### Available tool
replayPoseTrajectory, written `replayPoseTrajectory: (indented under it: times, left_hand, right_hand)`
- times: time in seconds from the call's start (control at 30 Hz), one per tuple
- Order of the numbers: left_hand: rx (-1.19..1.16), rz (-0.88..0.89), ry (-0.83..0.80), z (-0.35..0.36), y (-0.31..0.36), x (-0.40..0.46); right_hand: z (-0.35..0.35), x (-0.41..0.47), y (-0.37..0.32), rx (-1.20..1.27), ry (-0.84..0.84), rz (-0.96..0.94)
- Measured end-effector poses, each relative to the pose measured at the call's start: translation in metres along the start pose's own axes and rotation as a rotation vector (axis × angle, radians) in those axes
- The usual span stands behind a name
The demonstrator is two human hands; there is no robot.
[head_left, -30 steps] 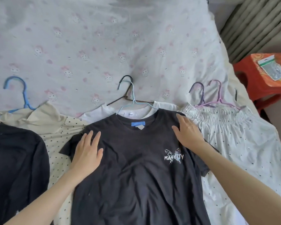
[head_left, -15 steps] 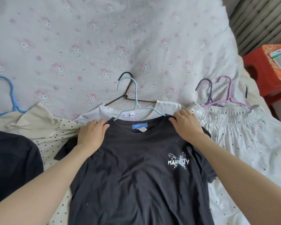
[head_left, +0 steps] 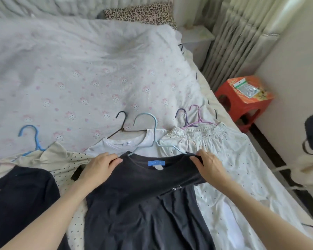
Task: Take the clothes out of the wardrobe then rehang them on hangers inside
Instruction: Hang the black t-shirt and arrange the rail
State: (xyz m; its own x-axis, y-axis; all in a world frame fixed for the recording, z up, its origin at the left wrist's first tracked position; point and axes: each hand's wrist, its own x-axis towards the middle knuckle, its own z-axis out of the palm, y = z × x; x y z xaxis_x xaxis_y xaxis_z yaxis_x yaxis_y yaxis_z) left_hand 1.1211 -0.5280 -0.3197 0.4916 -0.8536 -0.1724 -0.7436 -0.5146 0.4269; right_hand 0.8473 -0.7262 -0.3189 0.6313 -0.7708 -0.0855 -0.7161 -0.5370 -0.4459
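- I see the dark grey T-shirt (head_left: 143, 201) lying on the bed (head_left: 79, 69), directly in front of me, with its collar lifted off the sheet.
- My left hand (head_left: 99, 168) pinches the shirt's left shoulder, fingers curled closed over the fabric beside the collar.
- My right hand (head_left: 209, 165) clamps the right shoulder the same way, thumb under and fingers over the seam.
- A light blue hanger (head_left: 153, 134) sits inside the shirt's neck opening; its hook points up the bed and its arms disappear under the fabric at both of my hands.
- A blue label (head_left: 156, 163) shows inside the back of the collar, and a small white print (head_left: 176, 188) peeks out from a fold near the right sleeve.
- Under the shirt's top edge lies a white T-shirt (head_left: 123, 145) on a dark wire hanger (head_left: 124, 126).
- To the right, touching the dark shirt's sleeve, is a white dotted garment (head_left: 224, 159) with an elastic waistband, on 2 purple hangers (head_left: 193, 117).
- To the left are a cream dotted garment (head_left: 49, 159) on a bright blue hanger (head_left: 33, 139) and, over its lower part, a black top (head_left: 20, 201).
- Beyond the bed's right edge stands a red plastic stool (head_left: 240, 103) with a small clear packet (head_left: 246, 88) on top.
- A leopard-print pillow (head_left: 139, 13) rests at the far end of the bed.
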Motion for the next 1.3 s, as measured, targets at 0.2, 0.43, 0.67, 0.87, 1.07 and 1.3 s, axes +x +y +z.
replayPoseTrajectory:
  times: [0.2, 0.43, 0.67, 0.87, 1.07, 1.3]
  left_hand:
    - [-0.234, 0.171, 0.055, 0.001, 0.087, -0.056]
    - [-0.366, 0.422, 0.022, 0.025, 0.201, -0.114]
    - [-0.422, 0.732, -0.154, 0.047, 0.315, -0.186]
    - [-0.472, 0.973, -0.271, 0.070, 0.411, -0.282]
    - [-0.520, 1.183, -0.442, 0.108, 0.498, -0.407]
    - [-0.552, 1.369, -0.647, 0.170, 0.563, -0.538]
  right_hand:
    - [-0.068, -0.144, 0.032, 0.224, 0.227, 0.225]
    - [-0.132, -0.308, 0.048, 0.209, 0.588, 0.461]
    - [-0.149, -0.477, 0.058, 0.165, 0.867, 0.711]
    - [-0.160, -0.615, 0.055, 0.005, 1.124, 0.913]
    - [-0.173, -0.761, 0.047, -0.145, 1.281, 1.167]
    - [-0.157, -0.905, 0.032, -0.158, 1.282, 1.433]
